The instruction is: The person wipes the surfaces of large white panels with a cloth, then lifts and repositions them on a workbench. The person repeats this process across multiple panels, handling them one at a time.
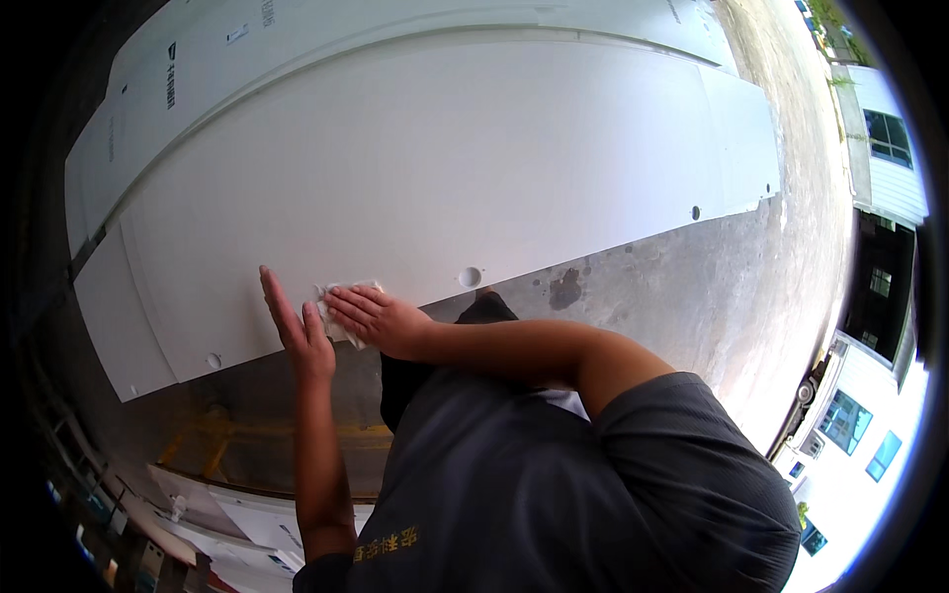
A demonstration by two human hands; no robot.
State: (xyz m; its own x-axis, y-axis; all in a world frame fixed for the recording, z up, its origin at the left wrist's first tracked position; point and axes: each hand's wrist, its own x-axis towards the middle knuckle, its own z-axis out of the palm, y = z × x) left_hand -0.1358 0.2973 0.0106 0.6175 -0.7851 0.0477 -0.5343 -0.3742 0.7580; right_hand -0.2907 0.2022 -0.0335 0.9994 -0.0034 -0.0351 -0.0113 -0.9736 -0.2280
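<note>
A long white panel (425,168) stretches before me, with round holes along its near edge. My right hand (386,321) lies over a crumpled white cloth (358,341) and presses it onto the panel close to that edge. Part of the cloth sticks out around the fingers; the rest is hidden under the palm. Just left of it, my left hand (301,341) is open, turned edge-down with straight fingers and the thumb apart. It holds nothing, and whether it touches the panel I cannot tell.
Behind the panel lies another white sheet (326,35) with dark printing. One round hole (470,278) is right of my hands. Below left are a yellow frame (213,435) and more white sheets (262,524). Concrete floor (633,296) and a white building (890,188) extend rightward.
</note>
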